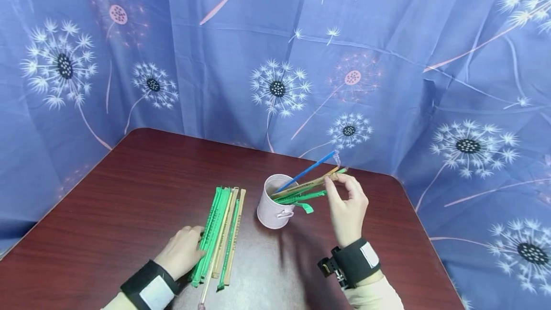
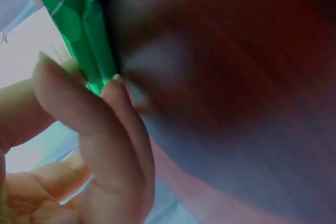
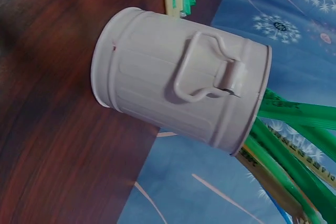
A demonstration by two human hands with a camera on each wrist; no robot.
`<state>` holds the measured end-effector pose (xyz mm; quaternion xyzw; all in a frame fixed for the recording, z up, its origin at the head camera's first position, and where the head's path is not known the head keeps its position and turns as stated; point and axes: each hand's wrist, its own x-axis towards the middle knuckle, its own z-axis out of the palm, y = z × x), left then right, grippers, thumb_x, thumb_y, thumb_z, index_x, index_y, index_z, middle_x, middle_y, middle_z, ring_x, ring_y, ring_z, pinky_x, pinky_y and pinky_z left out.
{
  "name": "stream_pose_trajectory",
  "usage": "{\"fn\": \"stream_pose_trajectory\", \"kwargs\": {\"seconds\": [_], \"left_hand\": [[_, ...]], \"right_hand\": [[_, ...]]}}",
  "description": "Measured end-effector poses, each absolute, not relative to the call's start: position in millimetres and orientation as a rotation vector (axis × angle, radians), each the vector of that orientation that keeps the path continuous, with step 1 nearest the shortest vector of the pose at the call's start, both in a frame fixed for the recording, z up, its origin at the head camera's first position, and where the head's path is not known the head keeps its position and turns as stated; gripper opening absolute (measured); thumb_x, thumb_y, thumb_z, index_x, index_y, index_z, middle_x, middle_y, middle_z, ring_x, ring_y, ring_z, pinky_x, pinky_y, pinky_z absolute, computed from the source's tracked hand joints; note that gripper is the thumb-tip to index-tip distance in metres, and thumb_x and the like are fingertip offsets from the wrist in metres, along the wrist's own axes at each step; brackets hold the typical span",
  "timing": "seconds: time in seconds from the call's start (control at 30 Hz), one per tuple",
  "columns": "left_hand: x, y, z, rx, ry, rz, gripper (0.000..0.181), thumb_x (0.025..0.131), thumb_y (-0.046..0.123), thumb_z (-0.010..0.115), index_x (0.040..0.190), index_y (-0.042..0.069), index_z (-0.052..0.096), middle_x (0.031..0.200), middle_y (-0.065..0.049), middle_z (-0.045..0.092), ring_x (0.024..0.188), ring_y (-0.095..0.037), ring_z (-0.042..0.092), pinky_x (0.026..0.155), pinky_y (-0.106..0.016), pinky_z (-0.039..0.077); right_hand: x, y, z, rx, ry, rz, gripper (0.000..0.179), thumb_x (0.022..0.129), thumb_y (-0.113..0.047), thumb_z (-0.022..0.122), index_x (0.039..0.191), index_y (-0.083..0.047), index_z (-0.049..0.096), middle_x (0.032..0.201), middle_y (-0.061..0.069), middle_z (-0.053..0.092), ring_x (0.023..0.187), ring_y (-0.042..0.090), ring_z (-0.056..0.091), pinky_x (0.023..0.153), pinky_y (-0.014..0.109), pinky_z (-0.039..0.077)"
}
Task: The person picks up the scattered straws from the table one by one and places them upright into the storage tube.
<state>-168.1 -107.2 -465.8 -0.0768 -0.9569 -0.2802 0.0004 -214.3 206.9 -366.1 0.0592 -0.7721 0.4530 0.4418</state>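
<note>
My right hand (image 1: pixel 347 204) pinches the upper end of a tan paper-wrapped straw (image 1: pixel 301 188) between thumb and fingertips. That straw slants out of a pale metal bucket (image 1: pixel 272 212) with a small side handle (image 3: pixel 189 69). Green wrapped straws (image 1: pixel 307 196) and a blue straw (image 1: pixel 307 171) in clear wrap also lean out of it. My left hand (image 1: pixel 182 250) lies at the left edge of a row of green wrapped straws (image 1: pixel 211 233) on the table. In the left wrist view, its bent fingers (image 2: pixel 89 108) are against the end of a green wrapper (image 2: pixel 86 30).
Tan wrapped straws (image 1: pixel 234 243) and a thin green one (image 1: pixel 228 248) lie right of the green row, all roughly parallel. The dark wooden table (image 1: pixel 129 190) has a rounded back edge. A blue dandelion-print cloth (image 1: pixel 224 85) hangs behind and at both sides.
</note>
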Motion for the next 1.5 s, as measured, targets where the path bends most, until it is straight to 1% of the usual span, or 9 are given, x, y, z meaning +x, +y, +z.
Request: {"fn": "stream_pose_trajectory", "kwargs": {"seconds": [0.23, 0.33, 0.47, 0.7, 0.93, 1.03, 1.17, 1.37, 1.5], "left_hand": [[-171, -109, -462, -0.153, -3.055, -1.03, 0.042, 0.075, 0.007, 0.079, 0.111, -0.013, 0.067, 0.087, -0.011, 0.066, 0.081, -0.023, 0.065, 0.063, -0.038, 0.057], [-170, -110, -462, -0.104, -3.059, -1.112, 0.038, 0.076, 0.006, 0.077, 0.108, -0.012, 0.067, 0.083, -0.009, 0.067, 0.074, -0.019, 0.064, 0.053, -0.031, 0.054], [-169, -110, -461, -0.077, -3.063, -1.165, 0.031, 0.077, 0.004, 0.073, 0.104, -0.01, 0.067, 0.077, -0.007, 0.066, 0.066, -0.016, 0.062, 0.048, -0.03, 0.052], [-168, -110, -463, -0.055, -3.066, -1.183, 0.027, 0.077, 0.004, 0.07, 0.101, -0.008, 0.068, 0.074, -0.005, 0.063, 0.055, -0.014, 0.057, 0.044, -0.03, 0.051], [-168, -109, -464, -0.103, -3.05, -1.116, 0.02, 0.081, 0.012, 0.075, 0.095, -0.002, 0.069, 0.073, -0.002, 0.06, 0.064, -0.012, 0.057, 0.055, -0.033, 0.053], [-167, -107, -463, -0.119, -3.032, -1.05, 0.018, 0.082, 0.016, 0.074, 0.092, 0.002, 0.071, 0.072, 0.001, 0.06, 0.064, -0.011, 0.054, 0.06, -0.036, 0.051], [-163, -102, -457, -0.155, -2.942, -1.05, 0.015, 0.084, 0.02, 0.073, 0.093, 0.008, 0.073, 0.076, 0.006, 0.061, 0.066, -0.009, 0.054, 0.06, -0.036, 0.049], [-157, -87, -439, -0.298, -2.712, -1.106, 0.01, 0.086, 0.025, 0.074, 0.094, 0.019, 0.075, 0.082, 0.016, 0.061, 0.072, -0.002, 0.057, 0.059, -0.029, 0.048], [-152, -78, -429, -0.37, -2.604, -1.112, 0.01, 0.086, 0.026, 0.074, 0.096, 0.023, 0.076, 0.084, 0.022, 0.057, 0.073, 0.002, 0.055, 0.057, -0.025, 0.046]], "right_hand": [[-217, 207, -370, 0.107, -2.079, 1.049, 0.015, 0.085, -0.013, 0.075, 0.084, 0.002, 0.077, 0.096, 0.011, 0.073, 0.091, 0.02, 0.057, 0.077, 0.031, 0.042], [-217, 206, -369, 0.081, -2.157, 1.06, 0.014, 0.083, -0.013, 0.075, 0.083, 0.0, 0.076, 0.095, 0.009, 0.072, 0.091, 0.019, 0.056, 0.077, 0.035, 0.042], [-217, 206, -369, 0.05, -2.22, 1.096, 0.012, 0.082, -0.014, 0.075, 0.082, -0.002, 0.077, 0.095, 0.009, 0.071, 0.092, 0.018, 0.054, 0.079, 0.038, 0.042], [-214, 205, -372, 0.053, -2.158, 1.128, 0.021, 0.086, -0.023, 0.074, 0.09, -0.002, 0.078, 0.096, 0.007, 0.071, 0.09, 0.011, 0.054, 0.077, 0.033, 0.043], [-207, 202, -367, 0.134, -1.95, 1.099, 0.025, 0.087, -0.016, 0.073, 0.105, 0.001, 0.075, 0.104, 0.014, 0.068, 0.102, 0.017, 0.056, 0.087, 0.036, 0.039], [-204, 200, -364, 0.148, -1.919, 1.077, 0.024, 0.086, -0.01, 0.073, 0.107, 0.002, 0.073, 0.108, 0.016, 0.068, 0.107, 0.022, 0.055, 0.09, 0.041, 0.038], [-200, 196, -361, 0.166, -1.903, 1.092, 0.023, 0.086, -0.006, 0.072, 0.107, 0.004, 0.073, 0.109, 0.016, 0.068, 0.109, 0.021, 0.056, 0.092, 0.039, 0.038], [-193, 184, -353, 0.297, -1.888, 1.21, 0.023, 0.087, -0.005, 0.071, 0.108, 0.006, 0.073, 0.105, 0.017, 0.069, 0.098, 0.012, 0.061, 0.087, 0.026, 0.046], [-185, 172, -345, 0.423, -1.918, 1.262, 0.028, 0.087, -0.006, 0.072, 0.112, 0.005, 0.073, 0.103, 0.017, 0.074, 0.092, 0.01, 0.066, 0.08, 0.027, 0.051]]}}
